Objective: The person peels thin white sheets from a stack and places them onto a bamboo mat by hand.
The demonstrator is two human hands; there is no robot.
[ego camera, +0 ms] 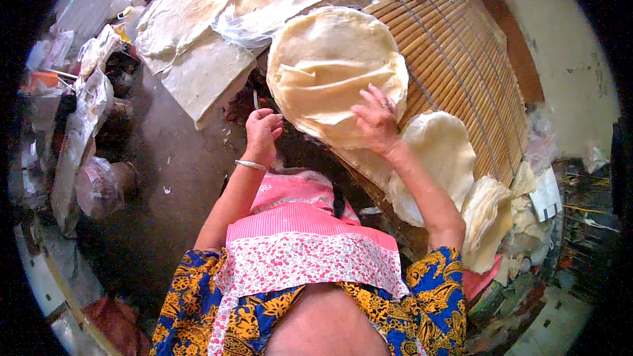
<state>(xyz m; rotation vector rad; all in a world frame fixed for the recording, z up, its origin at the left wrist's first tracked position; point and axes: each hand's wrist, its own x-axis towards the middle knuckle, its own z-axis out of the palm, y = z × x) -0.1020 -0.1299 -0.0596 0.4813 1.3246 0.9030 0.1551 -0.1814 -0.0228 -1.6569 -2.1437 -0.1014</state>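
Observation:
A stack of thin round cream-coloured sheets [341, 44] lies before me, its top sheet wrinkled and folded across the middle. My right hand [378, 118], with a ring on one finger, rests with spread fingers on the stack's lower right part. My left hand [264, 131] is raised just left of the stack, fingers curled; a thin pale strip, perhaps a blade [255, 99], shows just above it, and whether the hand grips it is unclear. Below my right hand, smaller pale round sheets [437, 158] lie partly behind my forearm.
A slatted bamboo mat [460, 69] tied with dark cords extends to the right. More pale sheets [487, 222] are piled at lower right. Square sheets [207, 74] and plastic-wrapped sheets [272, 0] lie at upper left. Plastic bags [99, 183] crowd the far left.

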